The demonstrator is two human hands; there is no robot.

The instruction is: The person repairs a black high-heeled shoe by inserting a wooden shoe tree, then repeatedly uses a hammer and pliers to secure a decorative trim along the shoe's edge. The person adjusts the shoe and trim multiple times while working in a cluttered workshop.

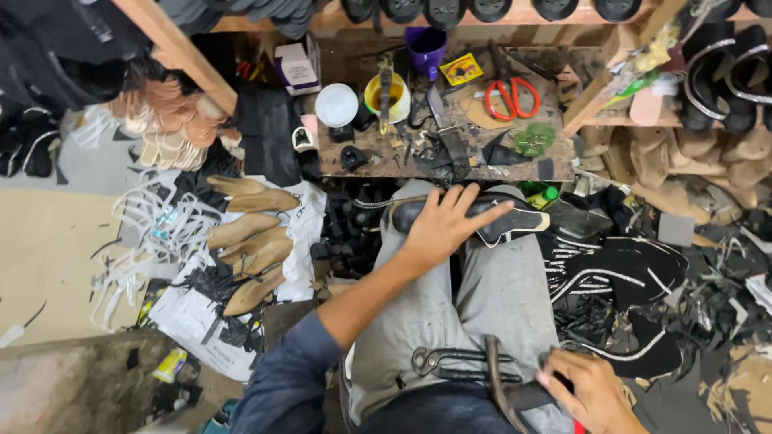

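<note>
The person sits with both knees up, in grey trousers. The left hand (441,227) lies flat on a black shoe (482,217) that rests across the knees; its fingers (474,210) are spread and released, pressing on top of the shoe and not gripping it. The right hand (593,392) is low at the right thigh and its fingers are clenched around the dark handle of a hammer (503,390). Black pincers (458,363) lie on the lap, just beside the hammer. Ahead stands a small wooden tabletop (378,165) with red scissors (508,95), a yellow cup (387,97) and a white lid (336,105). Wooden shoe forms (249,241) lie on the floor at the left.
</note>
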